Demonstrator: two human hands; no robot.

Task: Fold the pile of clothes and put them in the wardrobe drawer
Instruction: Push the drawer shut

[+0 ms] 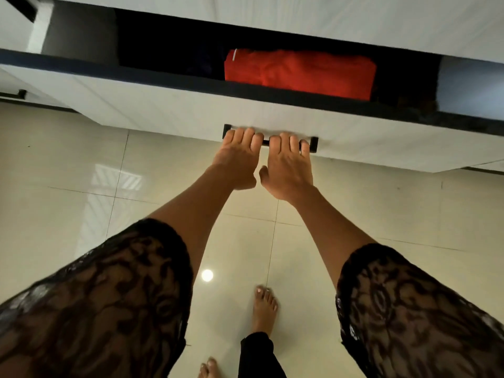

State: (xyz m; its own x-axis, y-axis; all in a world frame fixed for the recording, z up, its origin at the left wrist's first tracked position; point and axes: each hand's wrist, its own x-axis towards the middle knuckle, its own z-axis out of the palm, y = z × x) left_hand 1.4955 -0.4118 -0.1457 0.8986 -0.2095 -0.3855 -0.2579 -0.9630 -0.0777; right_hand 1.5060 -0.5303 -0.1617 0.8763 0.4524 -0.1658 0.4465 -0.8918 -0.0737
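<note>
A white wardrobe drawer (169, 105) with a dark rim stands partly open across the upper view. Inside it lies a folded red garment (297, 72), with dark clothes (169, 50) to its left in shadow. A black bar handle (266, 142) sits on the drawer front. My left hand (238, 156) and my right hand (289, 165) are side by side, with the fingers of both curled over that handle. Both forearms reach forward from black lace sleeves.
Glossy cream floor tiles (81, 186) spread below the drawer. My bare feet (264, 309) stand on them near the bottom centre. White wardrobe panels (327, 20) rise above the drawer, and another black handle (16, 94) shows at the far left.
</note>
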